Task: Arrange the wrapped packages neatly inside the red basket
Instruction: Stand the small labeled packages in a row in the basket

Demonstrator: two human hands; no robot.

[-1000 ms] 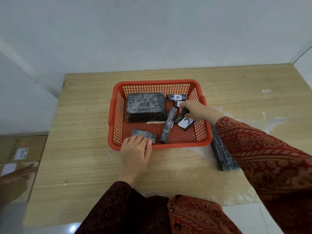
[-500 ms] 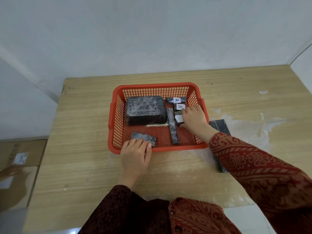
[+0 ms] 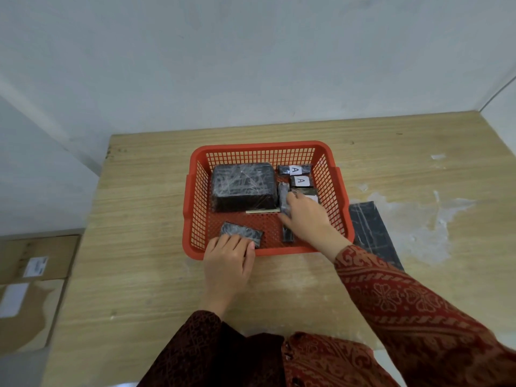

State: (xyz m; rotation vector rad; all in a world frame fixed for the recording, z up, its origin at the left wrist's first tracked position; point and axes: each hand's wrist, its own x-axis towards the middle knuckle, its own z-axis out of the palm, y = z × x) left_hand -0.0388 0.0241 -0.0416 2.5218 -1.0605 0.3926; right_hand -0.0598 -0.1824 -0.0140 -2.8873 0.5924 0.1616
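Note:
The red basket [image 3: 195, 196] stands mid-table. Inside it, a big black wrapped block [image 3: 242, 186] fills the back left. Two small packages labelled A [image 3: 294, 170] [image 3: 301, 181] lie at the back right, with a third small package [image 3: 307, 191] just in front of them. A long thin package [image 3: 284, 213] lies front to back, and my right hand [image 3: 305, 219] rests on it with fingers around it. A flat small package [image 3: 242, 233] sits at the front left. My left hand [image 3: 227, 261] lies over the basket's front rim, its fingertips on that package.
A long flat black package [image 3: 372, 233] lies on the wooden table [image 3: 139, 219] just right of the basket. A thin pale stick [image 3: 262, 211] lies in front of the big block. Cardboard boxes [image 3: 30, 289] stand on the floor at left. A white wall rises behind.
My right hand set the small package down behind the two labelled A, then drew back onto the long thin package, which now lies straight front to back. The left hand stayed put.

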